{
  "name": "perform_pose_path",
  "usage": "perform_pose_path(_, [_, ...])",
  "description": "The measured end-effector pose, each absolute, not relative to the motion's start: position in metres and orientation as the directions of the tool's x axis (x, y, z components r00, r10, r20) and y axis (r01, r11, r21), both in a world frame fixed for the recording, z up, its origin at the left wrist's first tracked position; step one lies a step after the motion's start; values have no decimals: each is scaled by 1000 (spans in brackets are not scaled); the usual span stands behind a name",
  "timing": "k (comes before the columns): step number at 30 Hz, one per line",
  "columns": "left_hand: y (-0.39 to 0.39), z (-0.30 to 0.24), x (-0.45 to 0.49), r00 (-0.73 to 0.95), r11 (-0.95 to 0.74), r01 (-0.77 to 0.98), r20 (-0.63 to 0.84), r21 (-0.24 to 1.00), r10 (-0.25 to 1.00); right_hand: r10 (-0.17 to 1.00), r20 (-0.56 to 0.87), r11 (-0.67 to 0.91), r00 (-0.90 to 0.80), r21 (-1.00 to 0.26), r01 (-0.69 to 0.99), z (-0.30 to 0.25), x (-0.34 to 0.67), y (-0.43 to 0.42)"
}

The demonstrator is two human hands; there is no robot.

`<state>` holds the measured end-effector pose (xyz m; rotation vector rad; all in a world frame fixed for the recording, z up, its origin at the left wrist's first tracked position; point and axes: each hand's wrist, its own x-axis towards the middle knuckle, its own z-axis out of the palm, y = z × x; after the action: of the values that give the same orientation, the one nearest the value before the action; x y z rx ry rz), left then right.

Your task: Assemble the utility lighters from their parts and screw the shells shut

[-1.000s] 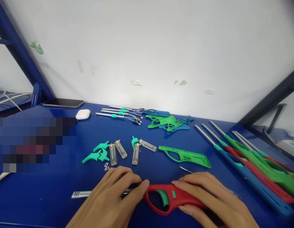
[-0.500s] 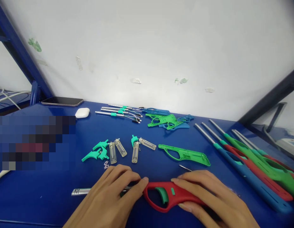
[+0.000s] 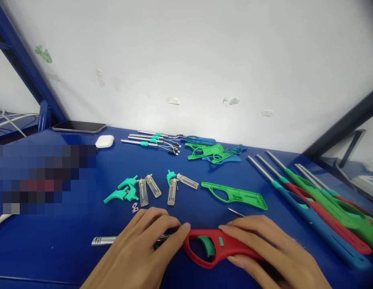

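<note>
A red utility lighter (image 3: 226,249) with a teal trigger (image 3: 208,246) lies across the near part of the desk. My left hand (image 3: 147,245) is closed over its front end, thumb against the red nose; beyond that hand a slotted metal tube (image 3: 103,241) sticks out to the left. Wrapped over the handle is my right hand (image 3: 270,245), fingertips on the upper edge and underside, hiding the rear end. A thin metal tool tip (image 3: 235,212) shows just behind my right fingers. The joint between tube and red body is mostly covered by my left fingers.
Teal triggers (image 3: 126,188), clear fuel tanks (image 3: 143,192) and a green half shell (image 3: 234,195) lie beyond my hands. Farther back are metal tubes with wires (image 3: 144,143) and more shells (image 3: 210,151). Several assembled lighters (image 3: 321,228) lie right. A phone (image 3: 79,127) and white case (image 3: 104,141) sit back left.
</note>
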<state>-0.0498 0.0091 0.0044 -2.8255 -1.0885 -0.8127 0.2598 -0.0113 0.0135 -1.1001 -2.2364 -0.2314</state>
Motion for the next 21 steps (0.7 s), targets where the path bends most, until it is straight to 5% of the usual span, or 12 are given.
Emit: perform_pose_path(21, [12, 4, -46, 623, -783, 606, 531, 136, 574, 678, 585, 622, -445, -133, 771, 18, 253, -10])
